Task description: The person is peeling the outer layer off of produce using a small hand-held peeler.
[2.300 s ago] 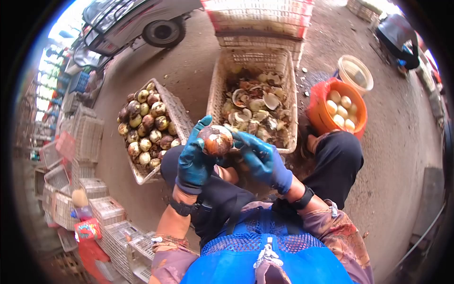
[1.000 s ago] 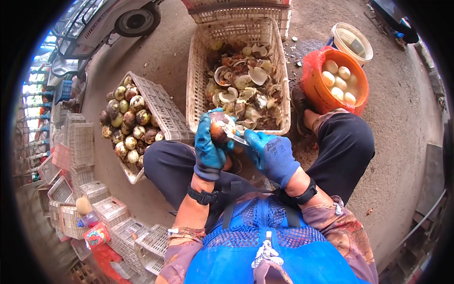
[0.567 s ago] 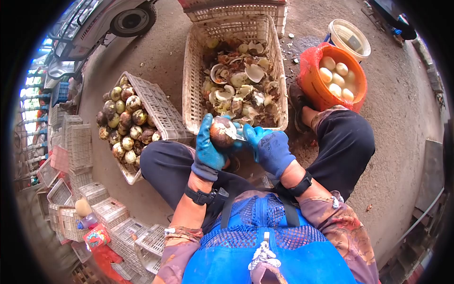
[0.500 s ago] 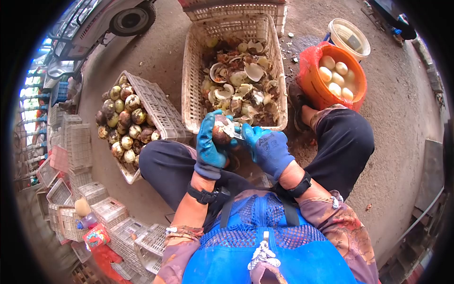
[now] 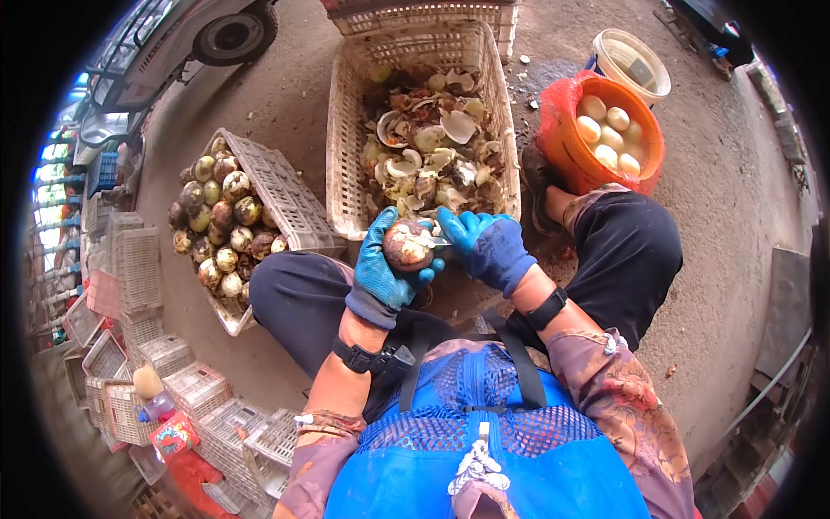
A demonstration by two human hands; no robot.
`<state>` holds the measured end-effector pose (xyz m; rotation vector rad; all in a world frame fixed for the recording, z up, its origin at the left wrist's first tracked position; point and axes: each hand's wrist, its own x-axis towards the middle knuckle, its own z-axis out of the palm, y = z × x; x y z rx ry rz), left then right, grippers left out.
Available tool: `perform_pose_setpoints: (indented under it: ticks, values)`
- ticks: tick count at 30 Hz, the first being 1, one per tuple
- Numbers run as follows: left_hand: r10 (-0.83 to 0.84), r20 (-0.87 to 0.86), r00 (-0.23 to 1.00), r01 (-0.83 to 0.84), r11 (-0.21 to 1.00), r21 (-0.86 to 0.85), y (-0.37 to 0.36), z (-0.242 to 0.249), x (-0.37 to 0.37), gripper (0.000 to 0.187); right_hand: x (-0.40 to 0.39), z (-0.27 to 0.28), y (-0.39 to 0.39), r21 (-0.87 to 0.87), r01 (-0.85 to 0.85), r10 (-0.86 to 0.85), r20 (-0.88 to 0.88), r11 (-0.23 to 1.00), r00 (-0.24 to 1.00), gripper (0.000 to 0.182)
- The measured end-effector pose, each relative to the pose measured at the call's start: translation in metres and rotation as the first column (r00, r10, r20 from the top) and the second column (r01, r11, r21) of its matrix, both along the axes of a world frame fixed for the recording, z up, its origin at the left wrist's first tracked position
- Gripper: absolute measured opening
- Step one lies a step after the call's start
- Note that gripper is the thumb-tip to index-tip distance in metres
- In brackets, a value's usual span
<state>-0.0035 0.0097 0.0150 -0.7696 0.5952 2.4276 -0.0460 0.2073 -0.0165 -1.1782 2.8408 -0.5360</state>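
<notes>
My left hand (image 5: 385, 266), in a blue glove, is wrapped round a brown round fruit (image 5: 407, 246) with pale patches where skin is cut. My right hand (image 5: 486, 245), gloved too, holds a small knife (image 5: 435, 241), its blade against the fruit's right side. Just beyond both hands, a dirty white crate (image 5: 341, 147) holds peelings and pale shell pieces (image 5: 459, 126). To the left, a tilted crate (image 5: 285, 186) is full of brown and green whole fruits (image 5: 222, 214). Several peeled pale fruits (image 5: 610, 138) sit in an orange bucket (image 5: 653, 160) at the right.
Behind the orange bucket stands a white bucket (image 5: 631, 62). Stacked crates (image 5: 143, 268) fill the left side, with a red bag (image 5: 175, 435) among them. A vehicle's wheel (image 5: 233, 36) is at the upper left. Part of another person (image 5: 722, 39) shows at the upper right.
My left hand has turned so more of the fruit shows. My right hand and the knife have shifted slightly up and right. The whole view has moved a little.
</notes>
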Motion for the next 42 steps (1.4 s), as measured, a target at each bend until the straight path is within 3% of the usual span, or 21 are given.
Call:
perform_pose_setpoints:
  ticks: [3, 6, 7, 9, 10, 11, 15, 18, 21, 24, 25, 28, 31, 33, 35, 38, 39, 41, 42]
  values:
    - [0.324, -0.223, 0.919, -0.381, 0.878, -0.291, 0.023, 0.001, 0.001, 0.039, 0.009, 0.001, -0.003, 0.037, 0.038, -0.038, -0.002, 0.999, 0.999, 0.057]
    - [0.308, -0.344, 0.887, -0.449, 0.749, -0.487, 0.027, -0.014, 0.006, 0.036, 0.018, 0.012, -0.009, 0.044, 0.105, -0.107, 0.051, 0.994, 0.993, 0.058]
    - [0.377, -0.286, 0.881, -0.471, 0.763, -0.442, 0.024, -0.024, 0.005, 0.037, 0.017, 0.016, -0.008, 0.055, 0.095, -0.098, 0.045, 0.994, 0.994, 0.058]
    - [0.230, -0.133, 0.964, -0.251, 0.953, -0.170, 0.006, -0.024, 0.004, 0.042, 0.014, 0.021, -0.003, 0.087, 0.063, -0.066, 0.021, 0.994, 0.998, 0.058]
    - [0.131, -0.073, 0.989, -0.132, 0.991, -0.009, 0.001, -0.019, 0.003, 0.045, 0.009, 0.021, 0.000, 0.109, 0.040, -0.041, 0.004, 0.993, 0.999, 0.059]
    - [0.082, 0.023, 0.996, -0.080, 0.995, -0.054, 0.001, -0.012, 0.002, 0.048, 0.004, 0.021, 0.003, 0.131, 0.015, -0.013, -0.016, 0.991, 1.000, 0.059]
    - [-0.050, 0.024, 0.998, 0.048, 0.997, 0.058, 0.004, -0.008, -0.003, 0.045, -0.004, 0.018, 0.007, 0.106, -0.022, 0.023, -0.009, 0.994, 1.000, 0.066]
    - [0.005, 0.009, 1.000, -0.004, 0.999, -0.052, 0.012, 0.004, -0.002, 0.043, 0.001, 0.009, 0.007, 0.086, 0.004, -0.008, 0.046, 0.996, 0.999, 0.064]
    - [0.356, -0.119, 0.927, -0.375, 0.859, -0.348, 0.037, 0.012, -0.001, 0.045, 0.010, 0.012, 0.000, 0.048, 0.087, -0.095, 0.181, 0.995, 0.979, 0.072]
    - [0.293, -0.083, 0.952, -0.305, 0.917, -0.257, 0.022, -0.018, 0.001, 0.042, 0.015, 0.015, -0.002, 0.127, 0.117, -0.136, 0.149, 0.985, 0.979, 0.078]
    - [0.199, -0.115, 0.973, -0.223, 0.939, -0.262, 0.021, -0.015, 0.002, 0.035, 0.013, 0.019, -0.001, 0.126, 0.110, -0.127, 0.140, 0.986, 0.982, 0.079]
    - [0.138, -0.023, 0.990, -0.139, 0.982, -0.128, 0.021, -0.008, -0.002, 0.037, 0.008, 0.025, 0.001, 0.101, 0.127, -0.143, 0.179, 0.987, 0.973, 0.078]
    - [0.247, -0.029, 0.969, -0.248, 0.955, -0.164, 0.028, -0.017, -0.007, 0.043, 0.008, 0.011, -0.006, -0.037, 0.235, -0.201, 0.404, 0.971, 0.893, 0.074]
    - [0.311, -0.061, 0.948, -0.317, 0.929, -0.193, 0.036, -0.023, -0.009, 0.045, 0.011, 0.002, -0.008, -0.070, 0.309, -0.243, 0.465, 0.948, 0.851, 0.073]
    - [0.294, -0.080, 0.953, -0.304, 0.929, -0.211, 0.040, -0.022, -0.013, 0.043, 0.014, 0.004, -0.009, -0.125, 0.393, -0.293, 0.475, 0.911, 0.830, 0.069]
    - [0.254, -0.137, 0.957, -0.280, 0.934, -0.223, 0.043, -0.025, -0.018, 0.042, 0.006, -0.010, -0.012, -0.176, 0.504, -0.288, 0.644, 0.846, 0.709, 0.067]
    - [0.257, -0.131, 0.957, -0.283, 0.927, -0.248, 0.043, -0.025, -0.018, 0.042, 0.006, -0.016, -0.011, -0.244, 0.511, -0.264, 0.634, 0.824, 0.727, 0.054]
    - [0.197, -0.174, 0.965, -0.232, 0.949, -0.215, 0.035, -0.027, -0.018, 0.040, -0.006, -0.023, -0.018, -0.473, 0.666, 0.045, 0.833, 0.577, 0.552, 0.043]
    - [0.213, -0.163, 0.963, -0.249, 0.937, -0.244, 0.033, -0.027, -0.017, 0.040, -0.004, -0.025, -0.010, -0.441, 0.760, 0.210, 0.897, 0.478, 0.388, 0.036]
